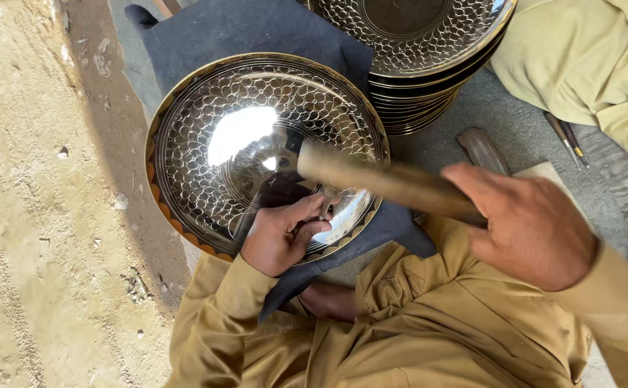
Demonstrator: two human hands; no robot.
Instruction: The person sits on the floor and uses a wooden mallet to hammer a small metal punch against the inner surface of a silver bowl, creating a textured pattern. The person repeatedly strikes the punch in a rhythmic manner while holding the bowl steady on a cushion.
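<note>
Polished metal, thin and stiff by the look of it: a wide round plate [242, 136] with scale-pattern engraving and a gold rim, lying tilted on a dark cloth [256, 36] over the lap, probably light but slippery and easily dented, best steadied at the rim or flat on the face. Left hand [281, 233] pressed on its lower edge, grip closed around a small tool too hidden to identify; right hand [533, 226] wrapped tight round a blurred wooden mallet [386, 179] above the plate. Beyond, a stack of matching plates [414, 65] on the floor [40, 215].
</note>
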